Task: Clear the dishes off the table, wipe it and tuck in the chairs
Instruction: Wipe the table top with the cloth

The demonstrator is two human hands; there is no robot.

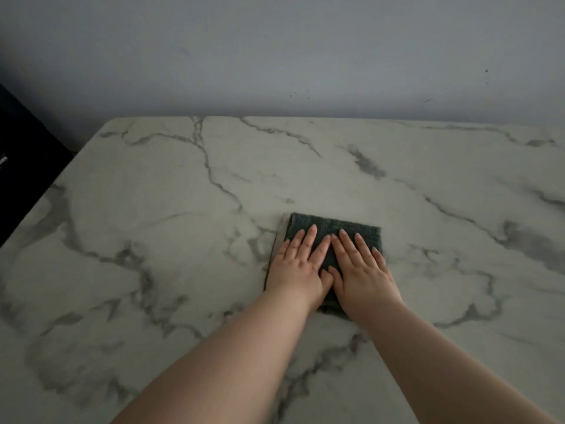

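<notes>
1. Nearest the camera, two bare forearms are being stretched out over the marbled surface point(159, 215), one from the lower middle and one from the lower right.
2. At the far left, a dark shape point(18, 166) is being glimpsed beyond the surface's edge; what it is cannot be told.
3. The left hand point(298, 266) is being laid flat on the cloth point(333, 226), fingers straight and slightly spread, with nothing being gripped.
4. The dark green cloth is being pinned, folded square, near the middle of the surface, with a paler edge showing along its left side.
5. The right hand point(363, 267) is being pressed down in the same flat, open way just beside the left, the thumbs appearing to touch.
6. No dishes are being shown on the visible part of the surface, so the clearing is being judged done. The wiping is being judged under way, with how much is covered unknown. No chair is being shown, so the tucking in is probably left.
</notes>
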